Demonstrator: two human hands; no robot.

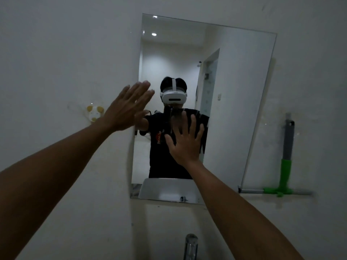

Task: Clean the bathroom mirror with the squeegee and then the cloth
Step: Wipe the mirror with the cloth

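Green-handled squeegee [285, 175] hangs on the wall well to the right of the right hand [185, 142], untouched. Both hands are empty, fingers [193, 122] spread apart before the mirror [234, 91]; the left hand [129, 107] overlaps its left edge. No cloth shows.

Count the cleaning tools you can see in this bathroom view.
1: a green-handled squeegee against the wall, right of the mirror. No cloth shows; it may be out of view.
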